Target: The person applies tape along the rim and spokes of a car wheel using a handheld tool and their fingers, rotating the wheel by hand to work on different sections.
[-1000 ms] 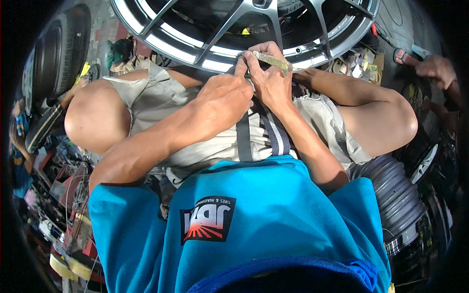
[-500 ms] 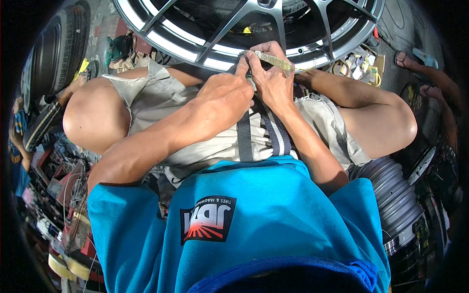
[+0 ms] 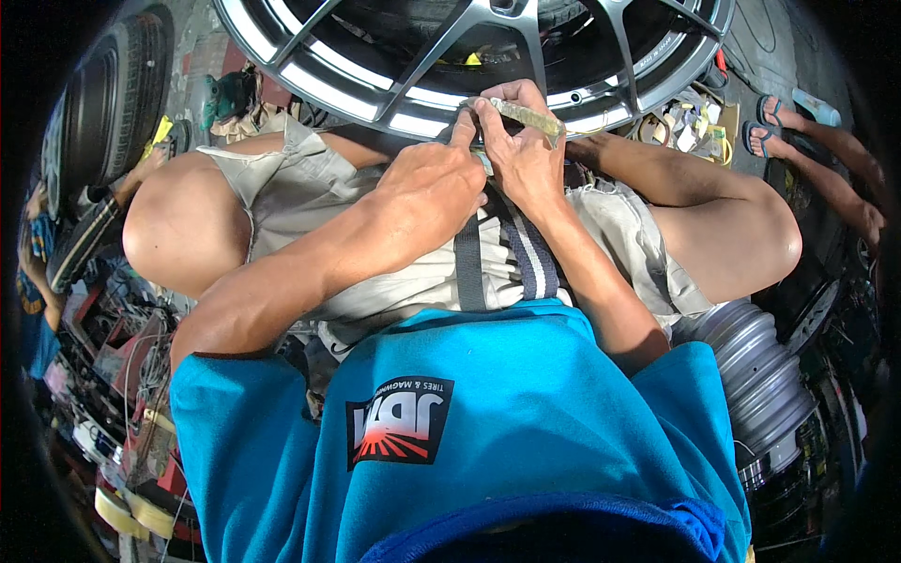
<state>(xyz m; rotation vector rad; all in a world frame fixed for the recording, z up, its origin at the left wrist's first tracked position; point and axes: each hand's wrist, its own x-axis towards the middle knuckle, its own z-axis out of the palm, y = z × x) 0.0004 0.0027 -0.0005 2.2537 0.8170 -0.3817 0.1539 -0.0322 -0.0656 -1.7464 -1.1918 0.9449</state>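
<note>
A large dark-grey alloy wheel (image 3: 442, 45) with thin spokes and a bright rim lip stands in front of me, close against both hands. My right hand (image 3: 527, 159) is closed at its near edge, and a crumpled, worn yellowish-grey strip (image 3: 527, 116) lies across its fingers. My left hand (image 3: 427, 190) is closed beside it, its index finger stretched toward the rim and touching or nearly touching the right fingertips. Something small and pale green shows between the two hands. What the left fingers pinch is hidden.
My bent knees (image 3: 183, 225) frame the wheel. Tyres (image 3: 113, 98) stand at the far left, above cluttered tools and cables (image 3: 127, 375). Stacked silver rims (image 3: 741, 371) lie at the right. Scraps of paper and tape (image 3: 696, 129) sit beyond my right knee, near another person's slippered feet (image 3: 768, 136).
At the right, the other person's feet and legs have shifted, and the slippers show more fully. My hands and the strip have barely moved.
</note>
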